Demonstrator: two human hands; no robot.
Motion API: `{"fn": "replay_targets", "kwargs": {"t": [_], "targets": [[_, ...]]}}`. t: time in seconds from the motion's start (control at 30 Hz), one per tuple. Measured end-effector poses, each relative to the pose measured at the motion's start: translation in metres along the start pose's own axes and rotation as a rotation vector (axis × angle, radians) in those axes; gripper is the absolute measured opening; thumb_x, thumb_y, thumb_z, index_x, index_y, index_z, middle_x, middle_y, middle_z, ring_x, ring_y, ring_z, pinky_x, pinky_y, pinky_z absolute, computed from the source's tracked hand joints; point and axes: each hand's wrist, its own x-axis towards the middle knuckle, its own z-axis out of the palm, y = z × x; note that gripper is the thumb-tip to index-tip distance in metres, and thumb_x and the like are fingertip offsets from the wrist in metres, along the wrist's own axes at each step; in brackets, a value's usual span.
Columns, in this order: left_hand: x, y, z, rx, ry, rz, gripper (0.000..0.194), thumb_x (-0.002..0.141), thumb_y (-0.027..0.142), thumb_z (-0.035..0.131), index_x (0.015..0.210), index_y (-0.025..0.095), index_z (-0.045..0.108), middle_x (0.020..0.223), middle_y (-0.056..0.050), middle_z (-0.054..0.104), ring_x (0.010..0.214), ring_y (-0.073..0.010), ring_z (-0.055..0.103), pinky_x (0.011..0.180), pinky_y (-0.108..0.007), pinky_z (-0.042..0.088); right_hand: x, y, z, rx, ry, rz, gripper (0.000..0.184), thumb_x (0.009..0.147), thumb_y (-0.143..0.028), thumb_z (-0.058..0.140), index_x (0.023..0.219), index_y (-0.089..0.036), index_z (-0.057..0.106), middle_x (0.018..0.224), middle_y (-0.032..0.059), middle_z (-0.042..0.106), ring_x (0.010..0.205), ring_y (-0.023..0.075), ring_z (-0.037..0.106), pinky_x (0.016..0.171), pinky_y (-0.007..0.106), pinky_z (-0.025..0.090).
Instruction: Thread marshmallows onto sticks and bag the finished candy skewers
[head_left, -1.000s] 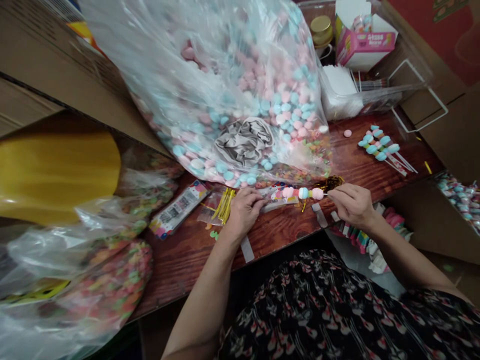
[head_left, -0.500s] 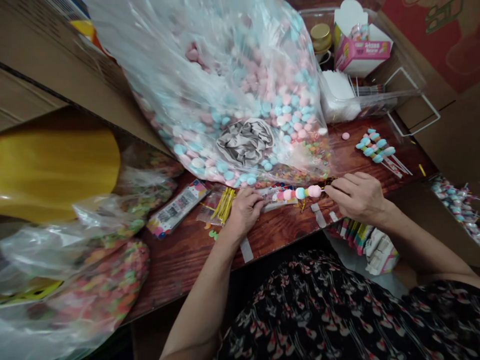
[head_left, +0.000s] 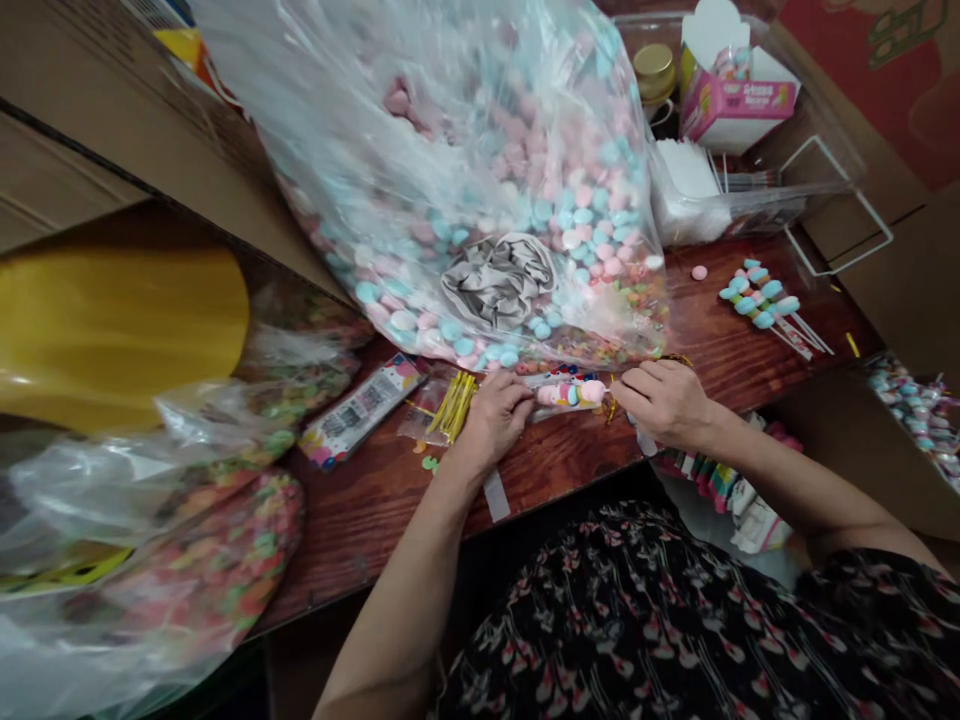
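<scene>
My right hand (head_left: 660, 402) has shifted left, bringing the skewer of pink, blue and white puffy candies (head_left: 574, 394) closer to my left hand (head_left: 496, 415), near the dark red wooden tabletop's (head_left: 375, 535) front edge. Left thumb and forefinger pinch a clear printed plastic sleeve (head_left: 553, 401); right fingertips pinch the white stick (head_left: 607, 388). Judged: insertion well advanced.

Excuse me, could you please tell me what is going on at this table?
The person's right hand holds the stick end of a skewer of sweets, pink and blue among them, low over the wooden table. The left hand is at the other end; what its fingers pinch is hard to make out. Behind them lies a big clear bag of similar sweets, and more skewers lie grouped to the right.
</scene>
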Motion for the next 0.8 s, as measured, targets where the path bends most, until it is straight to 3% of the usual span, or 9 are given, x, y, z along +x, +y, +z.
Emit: {"fn": "replay_targets", "kwargs": {"t": [0.1,0.2,0.27,0.4,0.5,0.63,0.8], "targets": [[-0.002,0.002,0.001,-0.026,0.008,-0.048,0.015,0.087,0.019,0.057,0.097,0.018,0.067,0.094,-0.007,0.063,0.089,-0.0195,0.058,0.081,-0.035,0.049,0.003,0.003,0.001,0.021,0.017,0.006,0.024,0.094,-0.014,0.045,0.083,-0.016,0.066,0.071,0.0042,0.059,0.07,0.0168,0.044,0.064,0.032,0.028],[0.001,0.009,0.0,0.017,-0.024,-0.045,0.044,0.084,0.023,0.06,0.128,0.02,0.057,0.117,-0.01,0.059,0.103,-0.0231,0.055,0.091,-0.04,0.047,0.004,0.007,-0.003,0.027,0.038,0.03,0.024,0.091,-0.012,0.046,0.081,-0.018,0.066,0.07,0.0033,0.06,0.071,0.0166,0.045,0.063,0.032,0.029],[0.007,0.013,0.0,0.099,-0.093,-0.001,0.05,0.084,0.027,0.061,0.134,0.022,0.055,0.126,-0.012,0.055,0.112,-0.0274,0.05,0.096,-0.046,0.043,0.003,0.008,-0.005,0.028,0.055,0.027,0.024,0.091,-0.011,0.045,0.082,-0.018,0.067,0.069,0.0027,0.059,0.07,0.0162,0.046,0.063,0.032,0.028],[0.023,0.021,-0.001,0.142,-0.183,0.089,0.038,0.086,0.028,0.058,0.123,0.021,0.062,0.132,-0.014,0.053,0.116,-0.0319,0.045,0.099,-0.053,0.036,0.002,0.008,-0.006,0.009,0.087,-0.009,0.025,0.093,-0.014,0.044,0.086,-0.019,0.068,0.069,0.0024,0.06,0.069,0.016,0.046,0.063,0.032,0.03],[0.028,0.027,-0.001,0.072,-0.228,0.119,0.03,0.089,0.032,0.055,0.115,0.02,0.063,0.122,-0.013,0.059,0.111,-0.0294,0.048,0.098,-0.049,0.036,0.001,0.008,-0.007,0.013,0.099,-0.032,0.025,0.095,-0.016,0.043,0.088,-0.019,0.067,0.07,0.0025,0.06,0.068,0.0162,0.046,0.062,0.032,0.029],[0.025,0.042,0.001,-0.039,-0.361,-0.016,0.027,0.092,0.038,0.054,0.11,0.02,0.058,0.093,-0.006,0.063,0.085,-0.0209,0.056,0.076,-0.032,0.042,0.0,0.012,-0.012,0.008,0.074,-0.056,0.026,0.097,-0.018,0.042,0.09,-0.019,0.067,0.073,0.0032,0.061,0.068,0.016,0.045,0.062,0.032,0.03],[0.02,0.057,0.011,-0.061,-0.372,-0.097,0.028,0.091,0.046,0.057,0.097,0.019,0.055,0.082,-0.002,0.06,0.072,-0.0168,0.052,0.066,-0.027,0.037,0.001,0.012,-0.014,0.106,0.003,-0.089,0.03,0.1,-0.021,0.038,0.086,-0.018,0.064,0.077,0.0048,0.06,0.07,0.0165,0.046,0.062,0.032,0.03]]}}
